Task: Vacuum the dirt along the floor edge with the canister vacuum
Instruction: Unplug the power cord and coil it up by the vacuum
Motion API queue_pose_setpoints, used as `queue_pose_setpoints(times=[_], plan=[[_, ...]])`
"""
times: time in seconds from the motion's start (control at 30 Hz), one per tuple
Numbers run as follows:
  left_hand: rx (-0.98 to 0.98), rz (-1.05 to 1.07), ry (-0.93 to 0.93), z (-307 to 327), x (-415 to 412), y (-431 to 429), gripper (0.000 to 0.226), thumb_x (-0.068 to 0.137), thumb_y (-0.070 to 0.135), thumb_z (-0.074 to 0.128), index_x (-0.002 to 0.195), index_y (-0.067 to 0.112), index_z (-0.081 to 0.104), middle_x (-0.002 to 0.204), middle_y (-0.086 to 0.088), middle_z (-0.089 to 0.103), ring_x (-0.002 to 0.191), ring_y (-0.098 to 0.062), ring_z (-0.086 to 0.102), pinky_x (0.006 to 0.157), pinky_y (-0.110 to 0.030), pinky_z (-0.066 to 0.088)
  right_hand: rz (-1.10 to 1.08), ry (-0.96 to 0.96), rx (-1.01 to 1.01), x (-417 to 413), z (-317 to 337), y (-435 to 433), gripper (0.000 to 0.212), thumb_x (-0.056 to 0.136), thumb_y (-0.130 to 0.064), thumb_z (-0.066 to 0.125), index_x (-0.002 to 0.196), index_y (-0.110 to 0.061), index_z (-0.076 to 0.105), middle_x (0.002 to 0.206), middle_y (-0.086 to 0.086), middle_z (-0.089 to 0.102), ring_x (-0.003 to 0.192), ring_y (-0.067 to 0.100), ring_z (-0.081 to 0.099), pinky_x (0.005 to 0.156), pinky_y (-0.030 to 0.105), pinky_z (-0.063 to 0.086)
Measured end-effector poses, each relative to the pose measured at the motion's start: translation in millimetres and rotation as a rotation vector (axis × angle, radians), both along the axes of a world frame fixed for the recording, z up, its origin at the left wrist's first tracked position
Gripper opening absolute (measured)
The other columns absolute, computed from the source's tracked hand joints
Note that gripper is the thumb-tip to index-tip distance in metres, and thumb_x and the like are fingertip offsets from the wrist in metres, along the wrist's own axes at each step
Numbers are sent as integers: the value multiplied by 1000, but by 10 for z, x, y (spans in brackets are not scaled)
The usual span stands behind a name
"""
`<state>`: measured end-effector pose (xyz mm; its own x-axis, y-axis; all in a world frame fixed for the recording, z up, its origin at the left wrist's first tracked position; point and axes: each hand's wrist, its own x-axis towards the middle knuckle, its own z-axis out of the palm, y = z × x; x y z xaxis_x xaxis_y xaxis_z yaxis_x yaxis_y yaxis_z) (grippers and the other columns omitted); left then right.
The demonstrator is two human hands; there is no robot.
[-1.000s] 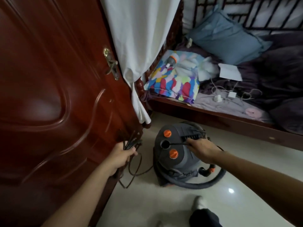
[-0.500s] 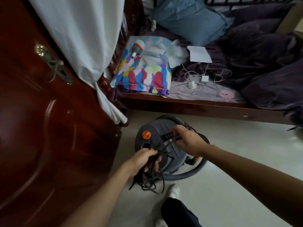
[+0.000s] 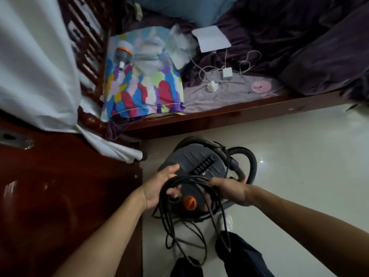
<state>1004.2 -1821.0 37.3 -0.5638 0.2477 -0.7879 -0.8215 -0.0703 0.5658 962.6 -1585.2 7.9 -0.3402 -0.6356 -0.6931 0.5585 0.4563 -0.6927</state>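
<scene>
A grey canister vacuum (image 3: 196,162) with an orange knob (image 3: 190,202) stands on the pale floor beside the bed. Its black hose (image 3: 250,160) loops around the right side. Over the lid I hold a bundle of black power cord (image 3: 179,220) between both hands. My left hand (image 3: 159,186) has loops of the cord passing over its palm, with the fingers curled around them. My right hand (image 3: 227,188) grips the cord on the other side. Loose loops hang down toward the floor in front of the canister.
A dark red wooden door (image 3: 65,196) fills the left side. A white curtain (image 3: 36,62) hangs above it. The wooden bed frame (image 3: 229,114) runs behind the vacuum, with a colourful pillow (image 3: 139,86), chargers and dark bedding. My leg (image 3: 239,254) and white sock (image 3: 227,220) are below.
My left hand brought the cord bundle from the door side over the vacuum lid. My right hand moved off the handle onto the cord. The view tilted down and closer.
</scene>
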Motion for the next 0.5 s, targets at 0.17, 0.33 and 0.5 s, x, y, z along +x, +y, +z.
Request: queue_pose_setpoints(times=[0.17, 0.33, 0.5], plan=[[-131, -242, 76, -329, -284, -179, 52, 57, 32, 85, 88, 6, 52, 66, -8, 52, 59, -17, 48, 71, -32, 45, -1, 46, -34, 167, -153, 23, 16, 88, -31, 69, 72, -27, 66, 66, -9, 66, 65, 8, 62, 69, 27, 48], [-561, -609, 191, -789, -563, -271, 24, 77, 4, 74, 90, 8, 54, 85, -9, 65, 75, -24, 61, 66, -32, 48, -336, 236, 279, 391, -741, -258, 16, 84, -24, 72, 91, -12, 64, 77, 3, 65, 68, 16, 62, 69, 38, 55], [-1035, -906, 552, -1300, -820, -344, 13, 85, 11, 58, 97, 14, 54, 102, -12, 58, 97, -33, 57, 82, -40, 47, -716, 231, 578, 616, -984, -879, 53, 74, -66, 65, 112, -31, 56, 107, -5, 67, 98, 17, 64, 91, 42, 53]])
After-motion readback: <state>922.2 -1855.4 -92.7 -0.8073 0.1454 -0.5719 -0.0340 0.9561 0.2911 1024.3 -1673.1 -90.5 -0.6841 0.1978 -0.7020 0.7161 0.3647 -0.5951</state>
